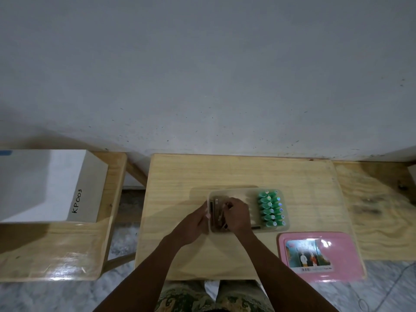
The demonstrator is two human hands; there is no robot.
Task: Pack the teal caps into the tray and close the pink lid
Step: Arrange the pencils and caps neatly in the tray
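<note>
Both my forearms (270,264) come in bare, skin all the way down to my left hand (193,224) and my right hand (237,216). Down at the bottom edge, my trousers (180,296) show a busy swirling print, dark green on cream, over both legs, with a white patch between them that's too blurred to name.

Plain room, prob. a home corner used as a makeshift workstn: bare scuffed grey wall (202,64), small plywood tabletop (180,172) pushed against it w/ a like table (67,248) at left, marbled tile floor (121,244), white box (45,185) hand-marked KP003.
</note>
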